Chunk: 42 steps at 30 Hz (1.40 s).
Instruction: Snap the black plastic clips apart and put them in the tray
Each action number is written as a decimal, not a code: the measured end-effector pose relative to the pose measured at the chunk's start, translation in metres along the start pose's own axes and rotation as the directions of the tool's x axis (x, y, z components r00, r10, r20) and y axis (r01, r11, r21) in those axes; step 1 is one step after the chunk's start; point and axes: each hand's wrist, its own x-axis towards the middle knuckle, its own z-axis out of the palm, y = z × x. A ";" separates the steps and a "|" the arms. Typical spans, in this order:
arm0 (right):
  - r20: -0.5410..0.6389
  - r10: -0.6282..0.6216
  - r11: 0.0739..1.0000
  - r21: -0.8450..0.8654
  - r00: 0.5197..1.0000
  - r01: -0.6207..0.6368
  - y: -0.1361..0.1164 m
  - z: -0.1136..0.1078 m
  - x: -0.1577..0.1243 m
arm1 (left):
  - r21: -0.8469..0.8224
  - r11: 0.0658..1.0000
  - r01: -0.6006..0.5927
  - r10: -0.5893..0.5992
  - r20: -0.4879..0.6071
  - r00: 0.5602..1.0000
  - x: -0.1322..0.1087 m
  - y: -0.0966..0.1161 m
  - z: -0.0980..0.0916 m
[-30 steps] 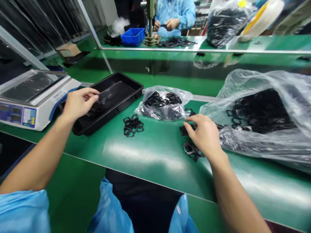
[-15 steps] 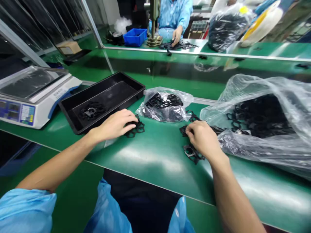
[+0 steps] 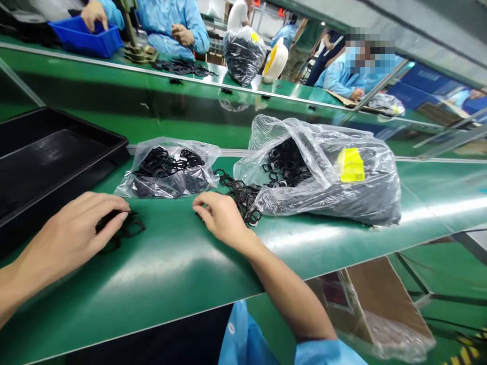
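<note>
My left hand [image 3: 76, 230] is curled over a few flat black ring-shaped parts [image 3: 133, 225] on the green bench, thumb and fingers closed around them. My right hand [image 3: 220, 215] has its fingertips drawn together just above the bench, a small dark bit showing under them that I cannot make out. Right beside it lies a loose pile of black ring-shaped parts [image 3: 243, 197], spilling from the mouth of a large clear plastic bag [image 3: 353, 203]. Between and behind my hands sits a smaller clear bag [image 3: 171, 182] holding more such parts.
A black tray [image 3: 110, 154] stands at the left. Across a low green divider, a co-worker's hand [image 3: 94, 16] reaches into a blue bin [image 3: 81, 38], near black parts [image 3: 182, 66] and a filled bag [image 3: 245, 56]. An open carton [image 3: 384, 294] sits below the bench at right.
My view has swung right, so the scale is out of sight. Loose parts in front of my right hand no longer show there. The co-worker's hand is now in the blue bin.
</note>
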 end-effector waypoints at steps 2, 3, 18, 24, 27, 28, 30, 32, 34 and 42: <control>0.075 -0.030 0.999 0.025 0.997 0.029 -0.001 0.009 -0.003 | 0.015 0.996 0.090 -0.090 -0.018 0.996 0.005 0.009 -0.005; 0.108 -0.043 0.999 0.025 0.993 0.040 -0.002 0.013 -0.004 | -0.008 0.990 0.141 -0.141 -0.028 0.990 0.008 0.015 -0.005; 0.187 0.005 1.000 -0.006 0.982 -0.004 -0.014 0.020 -0.011 | -0.470 0.881 -0.051 -0.036 -0.175 0.984 0.019 0.048 0.055; 0.193 0.175 0.872 0.425 0.966 -0.243 -0.012 0.024 -0.007 | -0.485 0.868 -0.111 0.035 -0.162 0.986 0.014 0.046 0.053; 0.189 0.208 0.852 0.447 0.960 -0.272 -0.008 0.026 -0.005 | -0.471 0.877 -0.098 0.032 -0.145 0.989 0.015 0.047 0.054; 0.189 0.217 0.850 0.446 0.958 -0.281 -0.008 0.027 -0.005 | -0.468 0.879 -0.093 0.032 -0.138 0.990 0.015 0.047 0.055; 0.195 0.228 0.831 0.471 0.954 -0.295 -0.007 0.028 -0.006 | -0.464 0.882 -0.086 0.033 -0.121 0.992 0.015 0.047 0.056; 0.193 0.219 0.807 0.514 0.956 -0.289 -0.007 0.030 -0.006 | -0.461 0.882 -0.096 0.045 -0.121 0.992 0.015 0.047 0.058; 0.178 0.202 0.803 0.533 0.963 -0.267 -0.007 0.031 -0.007 | -0.456 0.882 -0.120 0.063 -0.138 0.988 0.015 0.046 0.059; 0.183 0.157 0.883 0.414 0.971 -0.221 -0.011 0.028 -0.010 | -0.374 0.915 -0.152 0.070 -0.223 0.972 0.016 0.041 0.057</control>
